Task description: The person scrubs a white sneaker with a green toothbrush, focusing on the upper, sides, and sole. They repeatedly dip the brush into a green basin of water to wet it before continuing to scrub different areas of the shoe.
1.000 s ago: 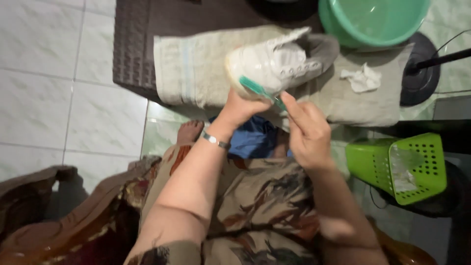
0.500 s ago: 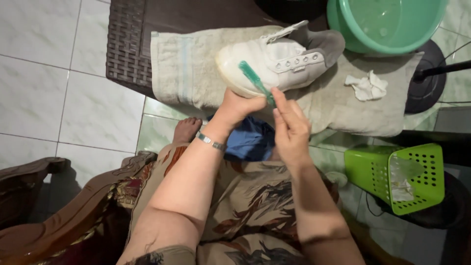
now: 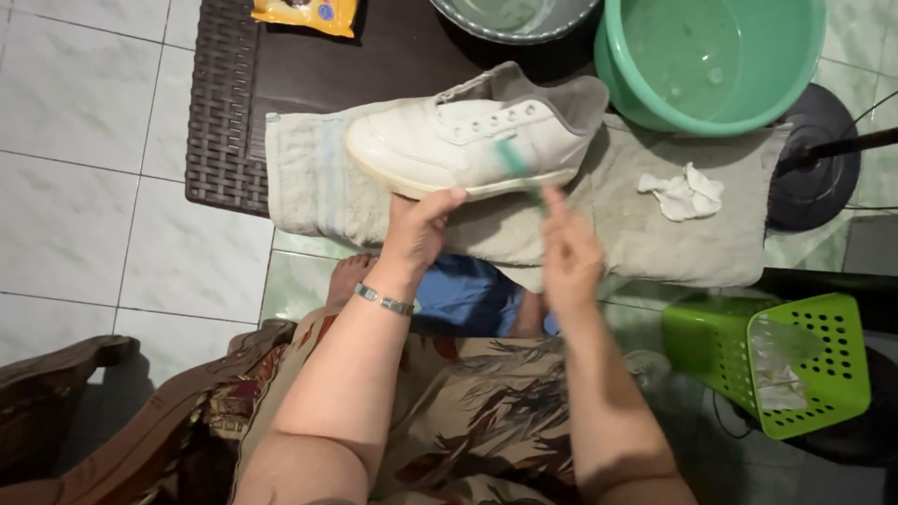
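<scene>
A white sneaker (image 3: 468, 140) lies on its side over a beige towel (image 3: 645, 234) on a dark wicker table. My left hand (image 3: 418, 229) grips the sneaker's sole from below. My right hand (image 3: 566, 252), blurred by motion, holds a green toothbrush (image 3: 513, 159) whose head rests against the sneaker's side near the heel.
A green basin (image 3: 711, 65) with water stands at the back right, next to a grey bowl (image 3: 510, 19). A crumpled white cloth (image 3: 683, 192) lies on the towel. A yellow packet (image 3: 304, 14) is at the back. A green perforated basket (image 3: 776, 360) sits on the floor, right.
The sneaker has been lowered from a raised tilt to lie flatter on the towel. My right hand and the toothbrush moved from the toe area toward the heel side.
</scene>
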